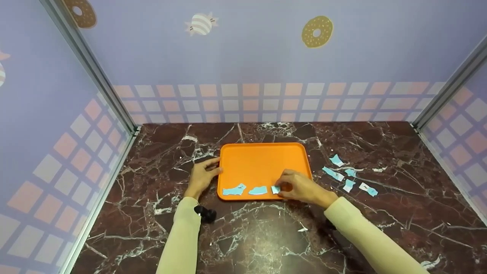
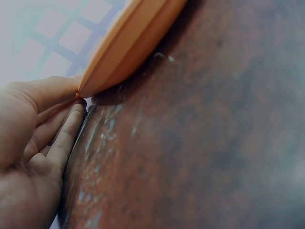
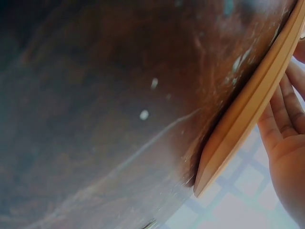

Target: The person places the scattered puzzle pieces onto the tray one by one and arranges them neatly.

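Note:
An orange tray (image 1: 262, 163) lies on the dark marbled table. My left hand (image 1: 201, 177) grips its left rim, the thumb on the edge and the fingers beside it, as the left wrist view also shows at the tray's corner (image 2: 95, 78). Along the near side of the tray lie a long torn blue piece of paper (image 1: 234, 190) and a shorter one (image 1: 258, 190). Right of them, my right hand (image 1: 300, 187) pinches a small blue piece of paper (image 1: 275, 189) between thumb and index finger, low over the tray. In the right wrist view its fingertips are hidden behind the tray rim (image 3: 248, 107).
Several more torn blue paper pieces (image 1: 332, 173) lie on the table (image 1: 380, 152) to the right of the tray. Patterned panels (image 1: 262, 57) enclose the table at the back and both sides. A black device (image 1: 205, 214) sits at the left wrist.

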Available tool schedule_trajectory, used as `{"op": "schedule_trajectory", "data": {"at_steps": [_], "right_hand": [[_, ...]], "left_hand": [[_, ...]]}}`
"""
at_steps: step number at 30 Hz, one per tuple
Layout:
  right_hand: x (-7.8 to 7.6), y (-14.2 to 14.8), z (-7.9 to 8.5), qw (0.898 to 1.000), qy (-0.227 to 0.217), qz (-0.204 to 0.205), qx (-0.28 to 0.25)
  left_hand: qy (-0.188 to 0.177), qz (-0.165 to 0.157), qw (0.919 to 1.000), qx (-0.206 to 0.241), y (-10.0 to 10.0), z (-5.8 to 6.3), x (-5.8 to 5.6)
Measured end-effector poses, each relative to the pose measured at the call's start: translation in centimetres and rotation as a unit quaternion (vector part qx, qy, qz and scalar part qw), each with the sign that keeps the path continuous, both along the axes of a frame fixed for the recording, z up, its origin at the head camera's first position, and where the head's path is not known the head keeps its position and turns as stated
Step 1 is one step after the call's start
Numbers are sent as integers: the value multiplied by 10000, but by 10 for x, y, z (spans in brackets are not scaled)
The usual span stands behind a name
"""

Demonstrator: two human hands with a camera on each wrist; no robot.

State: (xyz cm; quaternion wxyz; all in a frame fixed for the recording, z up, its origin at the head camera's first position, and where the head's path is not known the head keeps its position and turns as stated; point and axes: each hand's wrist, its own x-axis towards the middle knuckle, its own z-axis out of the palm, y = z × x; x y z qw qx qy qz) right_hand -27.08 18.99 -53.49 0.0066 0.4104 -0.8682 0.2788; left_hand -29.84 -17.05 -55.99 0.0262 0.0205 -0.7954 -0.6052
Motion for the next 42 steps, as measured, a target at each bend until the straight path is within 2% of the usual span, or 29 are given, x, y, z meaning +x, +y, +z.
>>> {"op": "schedule_trajectory", "data": {"at_steps": [14, 28, 42], "right_hand": [[-2, 0, 2, 10000, 6, -8, 42], [0, 5, 4, 9992, -385, -83, 20], [-2, 17, 10, 9995, -218, -198, -85]], "left_hand": [[-37, 2, 10000, -81, 0, 1, -1], [-15, -1, 10000, -24, -1, 0, -1], [-33, -48, 9999, 84, 1, 0, 0]]}}
